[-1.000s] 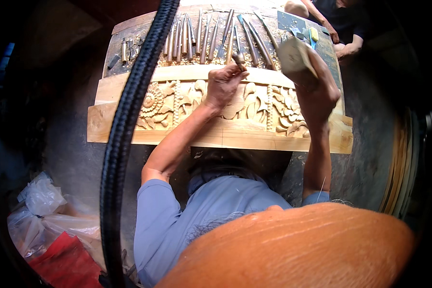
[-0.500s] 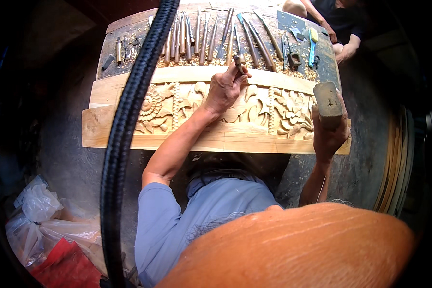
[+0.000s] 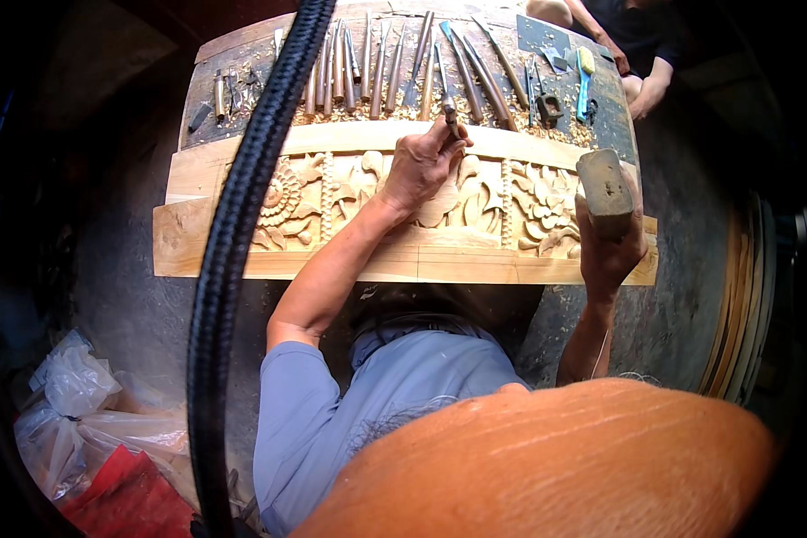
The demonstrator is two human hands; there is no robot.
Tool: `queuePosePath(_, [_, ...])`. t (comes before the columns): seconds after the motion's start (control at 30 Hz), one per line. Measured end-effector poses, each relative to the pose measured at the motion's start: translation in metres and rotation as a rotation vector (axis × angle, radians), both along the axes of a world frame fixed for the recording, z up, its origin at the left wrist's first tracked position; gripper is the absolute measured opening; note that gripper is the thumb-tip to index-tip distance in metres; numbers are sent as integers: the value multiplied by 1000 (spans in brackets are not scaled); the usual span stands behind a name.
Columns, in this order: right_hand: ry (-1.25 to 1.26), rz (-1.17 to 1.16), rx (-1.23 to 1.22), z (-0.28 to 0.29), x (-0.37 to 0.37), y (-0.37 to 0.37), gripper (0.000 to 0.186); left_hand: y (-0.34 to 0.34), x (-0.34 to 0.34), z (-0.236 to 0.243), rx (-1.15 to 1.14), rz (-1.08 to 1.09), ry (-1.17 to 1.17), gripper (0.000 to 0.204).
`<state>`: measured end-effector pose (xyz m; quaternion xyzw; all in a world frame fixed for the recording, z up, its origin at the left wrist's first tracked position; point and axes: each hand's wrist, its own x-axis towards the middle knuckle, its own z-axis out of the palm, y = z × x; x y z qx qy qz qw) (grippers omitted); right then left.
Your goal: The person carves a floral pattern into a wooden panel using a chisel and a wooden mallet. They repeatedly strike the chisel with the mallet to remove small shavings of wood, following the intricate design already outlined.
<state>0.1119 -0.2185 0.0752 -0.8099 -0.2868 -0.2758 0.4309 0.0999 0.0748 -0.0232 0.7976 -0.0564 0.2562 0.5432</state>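
My left hand (image 3: 419,170) is closed round a wood-carving chisel (image 3: 450,111), its handle end rising above my fingers. My hand hides the blade and where it meets the wood. Beneath lies a pale wooden panel (image 3: 484,204) carved in relief with flowers, leaves and beaded dividers. Off to the right, my right hand (image 3: 608,260) grips a blocky wooden mallet (image 3: 605,188), raised over the panel's right end and apart from the chisel.
Several carving chisels (image 3: 394,72) lie in a row across the far workbench (image 3: 233,49), among wood shavings. A blue brush (image 3: 585,85) is at the far right, near another person's arm (image 3: 650,90). A black braided cable (image 3: 242,215) crosses the view. Plastic bags (image 3: 72,394) sit lower left.
The chisel's handle end has tilted slightly right. The mallet and my right hand have shifted a little to the left. My left hand stays at nearly the same spot.
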Motion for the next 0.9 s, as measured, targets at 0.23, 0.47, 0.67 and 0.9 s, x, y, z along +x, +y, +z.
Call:
queuePosePath(0.23, [-141,-15,-73,13,9,10,70,3,4,9,325,-44,2,16])
queuePosePath(0.47, [-190,-113,94,19,30,50,57,17,26,22,486,-225,-19,17])
queuePosePath(0.67, [-379,-165,-499,20,56,63,62,18,23,11,600,-250,-126,17])
queuePosePath(0.9, [-398,-100,-307,28,53,74,62,27,22,13,331,-243,32,12])
